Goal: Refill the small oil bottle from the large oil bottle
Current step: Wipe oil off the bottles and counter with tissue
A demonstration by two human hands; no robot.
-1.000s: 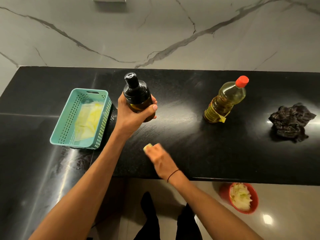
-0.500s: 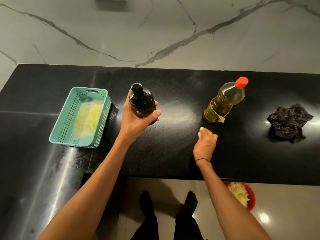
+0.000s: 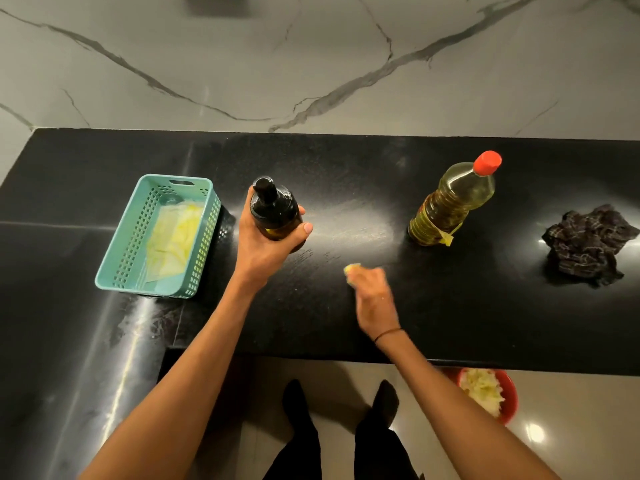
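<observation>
My left hand [image 3: 258, 249] grips the small dark oil bottle [image 3: 273, 211] with its black cap on, held above the black counter [image 3: 346, 168]. The large clear bottle [image 3: 450, 202] of yellow oil, red cap on, stands upright to the right, untouched. My right hand [image 3: 374, 296] is blurred by motion and presses a small yellowish wad [image 3: 351, 270] of tissue onto the counter between the two bottles, its fingers curled round the wad.
A teal plastic basket [image 3: 117, 271] with oily yellow tissue inside sits at the left. A dark crumpled cloth [image 3: 588, 244] lies at the far right. On the floor below the counter edge stands a red bin [image 3: 509, 407] with used tissue.
My right hand with the wad swept right toward the large bottle, then back left to the counter's middle. The left hand kept the small bottle and tilted it slightly.
</observation>
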